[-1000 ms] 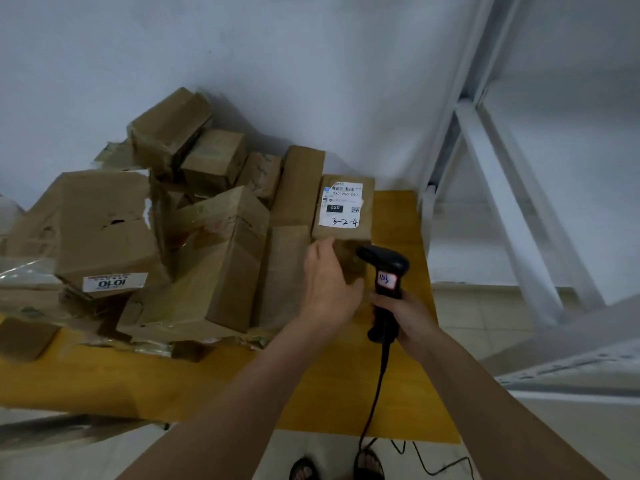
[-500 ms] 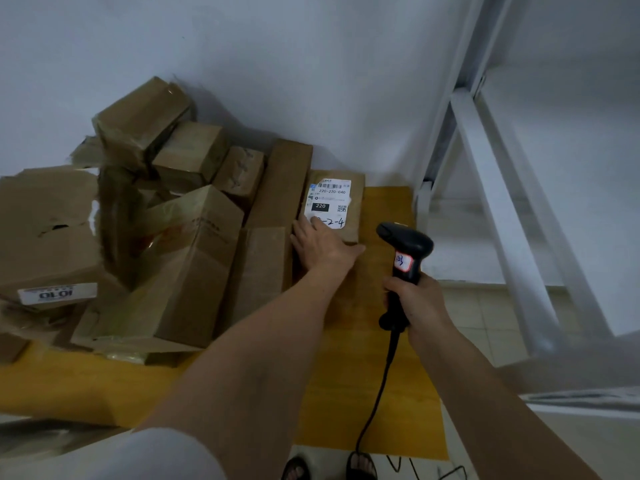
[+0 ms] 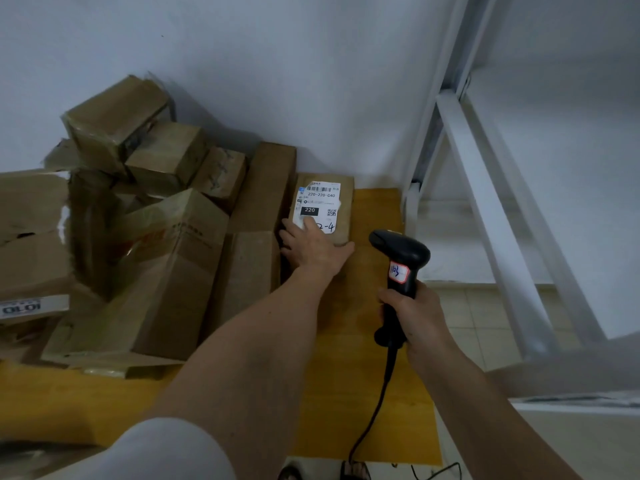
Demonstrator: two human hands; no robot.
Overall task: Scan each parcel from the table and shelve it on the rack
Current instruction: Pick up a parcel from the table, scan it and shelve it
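Note:
A small brown parcel (image 3: 341, 197) with a white shipping label (image 3: 320, 202) lies flat on the yellow table (image 3: 363, 393), at the right end of the pile by the wall. My left hand (image 3: 311, 245) rests on its near end, fingers spread over the label's lower edge and the thumb along the near right corner. My right hand (image 3: 414, 318) grips the handle of a black corded barcode scanner (image 3: 398, 268), held upright to the right of the parcel, its head pointing left and away from me.
Several brown cardboard parcels (image 3: 166, 271) are heaped across the table's left and back. A white metal rack frame (image 3: 485, 202) stands right of the table against the wall. The scanner's cable (image 3: 370, 417) hangs down over the table's front. Tiled floor shows below.
My left hand has reached farther along the labelled parcel, up onto the label. My right hand has swung the scanner out to the right and raised it upright.

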